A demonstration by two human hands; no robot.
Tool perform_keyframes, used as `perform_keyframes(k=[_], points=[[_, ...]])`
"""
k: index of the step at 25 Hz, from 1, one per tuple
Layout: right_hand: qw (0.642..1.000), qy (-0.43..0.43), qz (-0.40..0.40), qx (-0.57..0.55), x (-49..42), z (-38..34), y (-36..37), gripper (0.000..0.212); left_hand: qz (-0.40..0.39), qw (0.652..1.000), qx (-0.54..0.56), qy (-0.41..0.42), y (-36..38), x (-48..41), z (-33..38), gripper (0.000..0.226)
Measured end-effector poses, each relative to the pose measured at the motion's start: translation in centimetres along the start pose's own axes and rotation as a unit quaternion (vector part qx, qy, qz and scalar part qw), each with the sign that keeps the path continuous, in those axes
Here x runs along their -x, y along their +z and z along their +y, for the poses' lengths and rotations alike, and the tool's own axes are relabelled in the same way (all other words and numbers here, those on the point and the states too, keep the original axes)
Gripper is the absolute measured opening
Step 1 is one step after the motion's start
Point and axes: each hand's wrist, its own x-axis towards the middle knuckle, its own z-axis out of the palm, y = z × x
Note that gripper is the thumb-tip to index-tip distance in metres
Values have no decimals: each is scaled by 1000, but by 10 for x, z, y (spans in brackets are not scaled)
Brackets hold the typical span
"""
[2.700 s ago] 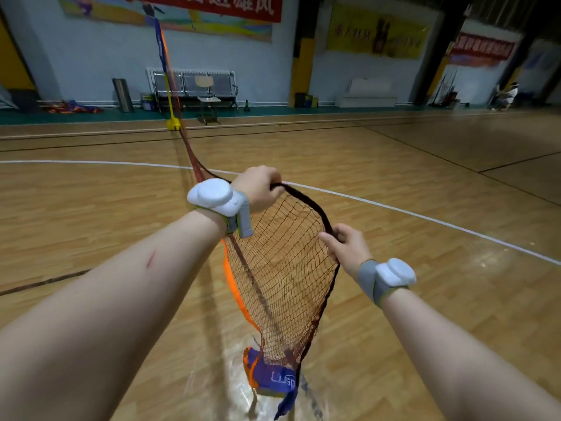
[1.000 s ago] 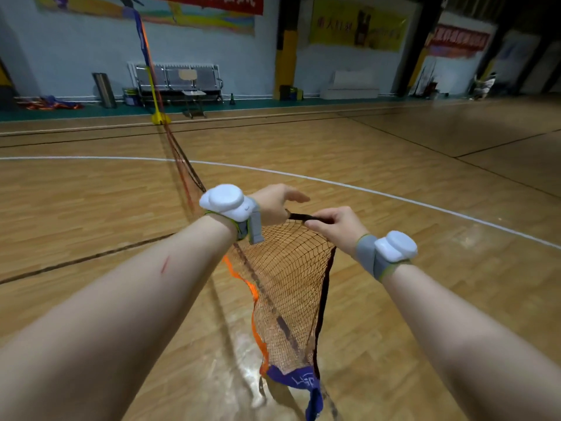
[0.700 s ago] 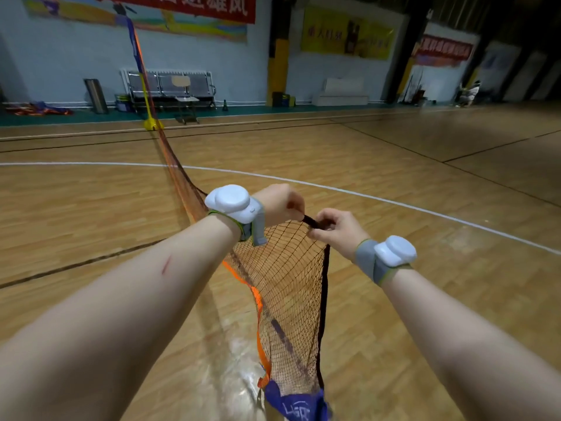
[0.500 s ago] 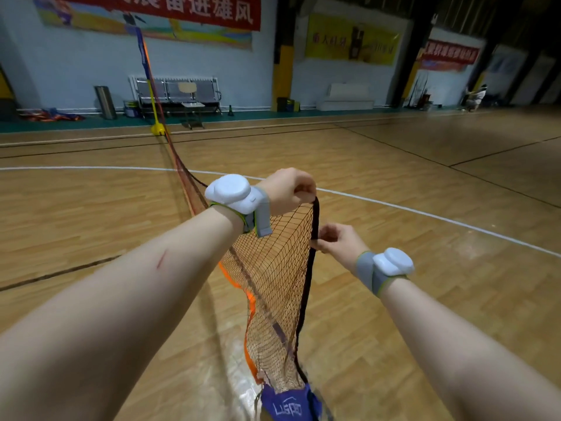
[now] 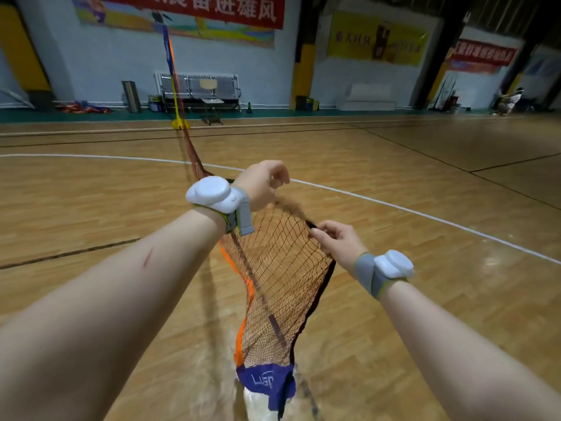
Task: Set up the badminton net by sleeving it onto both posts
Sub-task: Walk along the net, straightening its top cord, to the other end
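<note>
A dark red badminton net (image 5: pixel 279 268) hangs between my hands, with an orange band along one side and a black band along the other. Its blue end sleeve (image 5: pixel 265 382) dangles low near the floor. My left hand (image 5: pixel 264 183) grips the net's black edge with curled fingers. My right hand (image 5: pixel 337 241) pinches the same black edge lower and to the right. The net runs back to a far post (image 5: pixel 171 71) with a yellow base (image 5: pixel 180 125), where its other blue sleeve is fitted. No second post is in view.
Wooden gym floor (image 5: pixel 91 192) with a white curved line and dark lines. A metal bench (image 5: pixel 198 89) and a chair stand by the back wall. A person (image 5: pixel 510 100) crouches at the far right.
My left hand has risen and moved away from my right hand, which dropped lower and rightward; the black edge now slopes between them. The blue sleeve has swung slightly.
</note>
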Motion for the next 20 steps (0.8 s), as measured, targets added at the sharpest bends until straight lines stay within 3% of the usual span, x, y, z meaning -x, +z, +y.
perform_keyframes(k=[4,7,10,15,18,20], points=[[995,-55,-16,77,11,-7,-15,19,-142,989,-16,23,39,17,26,58],[992,-81,-24,93,16,-1,-26,18,-199,978,-54,42,63,27,43,41],[997,-55,-27,55,24,10,-35,20,-189,977,-94,31,72,34,49,20],[998,-26,-51,35,36,31,-40,12,-146,987,-67,27,71,45,70,14],[997,1,-70,-23,46,40,-37,25,-104,993,-39,26,62,49,79,15],[996,18,-82,-36,52,51,-35,23,-69,997,-27,21,50,51,85,16]])
